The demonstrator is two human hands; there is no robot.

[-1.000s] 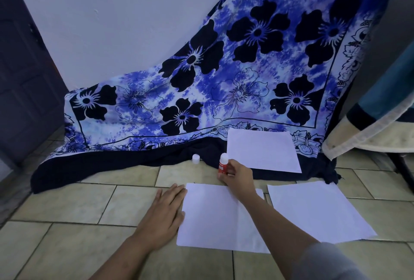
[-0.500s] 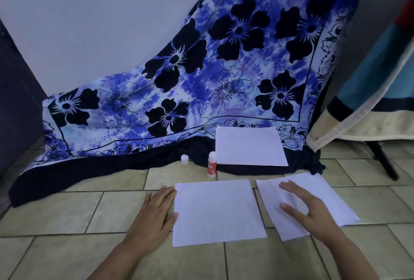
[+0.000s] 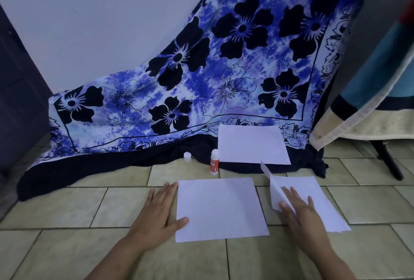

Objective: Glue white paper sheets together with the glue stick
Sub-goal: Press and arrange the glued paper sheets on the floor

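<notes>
Three white paper sheets lie before me. The middle sheet (image 3: 220, 209) lies flat on the tiled floor; my left hand (image 3: 158, 213) rests flat at its left edge, thumb on the paper. The right sheet (image 3: 313, 201) has its left corner lifted and curling up, and my right hand (image 3: 301, 211) is on it, fingers at the raised flap. A third sheet (image 3: 252, 144) lies farther back on the dark hem of the cloth. The red-and-white glue stick (image 3: 214, 162) stands upright and uncapped behind the middle sheet, with its white cap (image 3: 187, 156) to its left.
A blue floral cloth (image 3: 201, 77) hangs from the wall onto the floor behind the sheets. A striped blanket (image 3: 369, 100) hangs at the right above a dark furniture leg (image 3: 388, 160). A dark door (image 3: 18, 100) stands at the left.
My right hand left the glue stick standing, moved to the right sheet, and has now raised that sheet's left corner. My left hand stayed at the middle sheet's edge.
</notes>
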